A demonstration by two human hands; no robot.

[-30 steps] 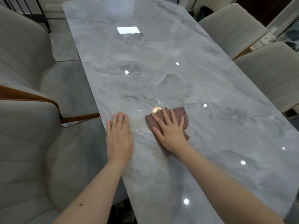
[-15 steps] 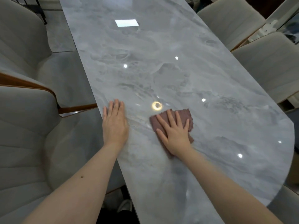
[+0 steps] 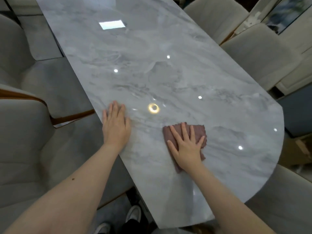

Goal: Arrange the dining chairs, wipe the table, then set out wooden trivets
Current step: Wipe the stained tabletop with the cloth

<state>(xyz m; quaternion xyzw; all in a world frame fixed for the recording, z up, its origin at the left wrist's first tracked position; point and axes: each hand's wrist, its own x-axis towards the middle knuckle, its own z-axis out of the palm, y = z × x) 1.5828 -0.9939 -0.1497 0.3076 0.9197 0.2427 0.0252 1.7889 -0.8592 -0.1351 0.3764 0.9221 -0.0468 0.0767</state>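
1. i see my right hand (image 3: 189,147) spread flat, fingers splayed, pressing the mauve cloth (image 3: 199,132) onto the grey marble desk (image 3: 168,68), toward 4 o'clock of the desk's middle
2. my left hand (image 3: 116,125) lies flat with fingers together on the desk's edge at 9 o'clock of the cloth, holding nothing
3. beige chairs (image 3: 253,54) stand at 2 o'clock, more (image 3: 20,135) at 9 o'clock

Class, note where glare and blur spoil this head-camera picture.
Head view: ceiling lights glare off the glossy grey marble table as a bright rectangle, a gold ring and white dots; the left hand is slightly motion-blurred; the brown cloth stays fairly sharp.
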